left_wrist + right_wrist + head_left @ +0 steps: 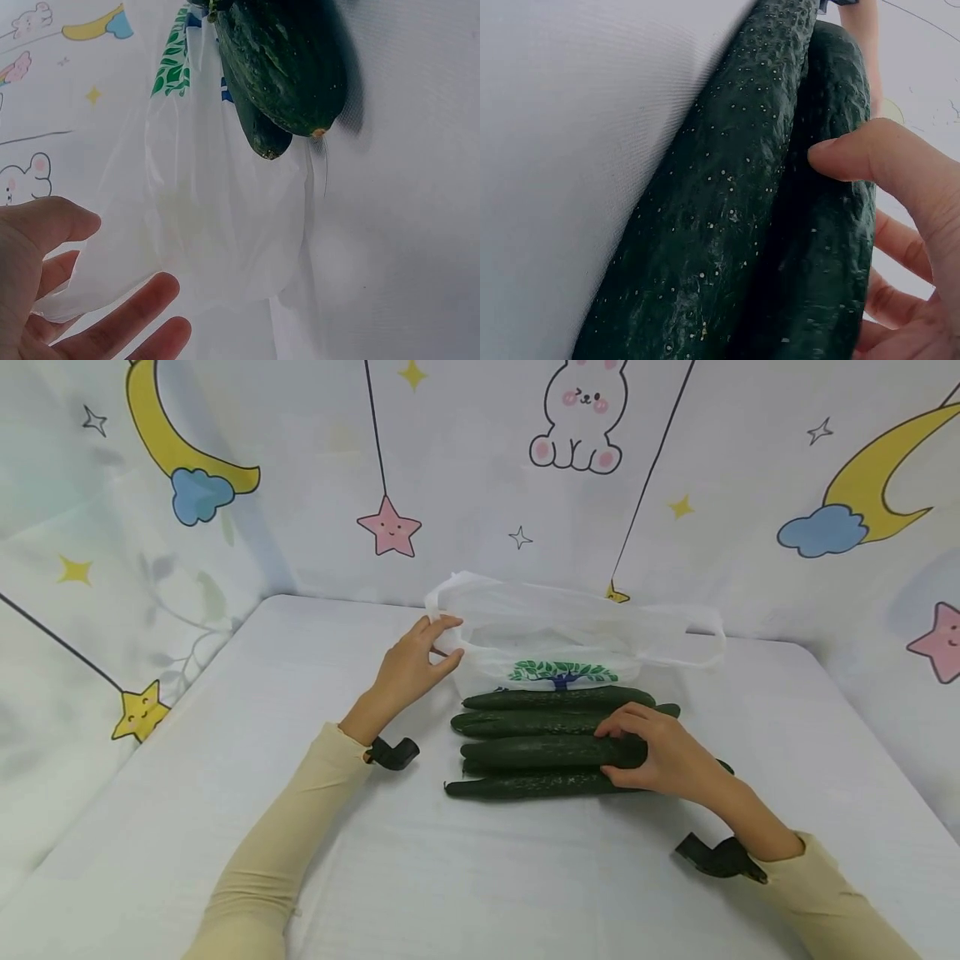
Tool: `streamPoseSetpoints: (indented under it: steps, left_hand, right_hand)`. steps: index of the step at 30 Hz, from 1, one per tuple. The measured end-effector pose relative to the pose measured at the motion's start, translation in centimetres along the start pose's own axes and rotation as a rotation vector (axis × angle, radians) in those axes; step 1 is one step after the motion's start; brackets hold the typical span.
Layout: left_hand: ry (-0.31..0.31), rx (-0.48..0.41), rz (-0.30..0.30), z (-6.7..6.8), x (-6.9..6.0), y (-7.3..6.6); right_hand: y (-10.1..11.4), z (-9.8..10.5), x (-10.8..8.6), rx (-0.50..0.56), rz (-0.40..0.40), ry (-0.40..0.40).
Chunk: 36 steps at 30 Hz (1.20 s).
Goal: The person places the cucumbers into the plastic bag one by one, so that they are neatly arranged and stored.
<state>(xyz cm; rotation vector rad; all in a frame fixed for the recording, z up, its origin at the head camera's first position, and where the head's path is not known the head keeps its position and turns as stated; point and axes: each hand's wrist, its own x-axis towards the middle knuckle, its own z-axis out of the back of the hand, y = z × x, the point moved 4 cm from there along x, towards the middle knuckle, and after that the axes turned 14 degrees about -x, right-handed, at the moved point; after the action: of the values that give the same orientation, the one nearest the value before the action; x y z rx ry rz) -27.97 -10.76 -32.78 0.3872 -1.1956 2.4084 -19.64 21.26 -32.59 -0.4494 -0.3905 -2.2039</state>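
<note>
Several long dark green cucumbers lie side by side in front of a white plastic bag (555, 639). My right hand (667, 756) grips one cucumber (532, 752) near its right end, its thumb on the near side and its fingers over the far side. In the right wrist view, the thumb presses this cucumber (829, 225) beside a nearer cucumber (697, 202). My left hand (412, 664) is at the bag's left handle, thumb and fingers spread apart. In the left wrist view, the bag's thin edge (112, 292) passes among the fingers; the hold looks loose.
A green tree print (562, 672) marks the bag's front. Its right handle (701, 647) spreads out to the right. The white tabletop (480, 877) extends in front of the cucumbers. A cartoon-patterned cloth (465, 468) stands behind the table.
</note>
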Motion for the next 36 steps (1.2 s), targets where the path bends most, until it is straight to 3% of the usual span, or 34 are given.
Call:
streamPoseSetpoints:
  steps: [20,27,36]
  left_hand:
    - [0.02,0.003,0.008,-0.09,0.54,-0.13]
    - [0.036,0.012,0.032,-0.38,-0.15,0.31]
    - [0.001,0.012,-0.013,-0.1,-0.12,0.21]
  right_hand:
    - [-0.46,-0.24,-0.3,0.05,-0.077,0.016]
    - [-0.49,-0.47,-0.35,0.05,-0.055,0.007]
    - [-0.65,0.36,0.45,0.053,0.0,-0.021]
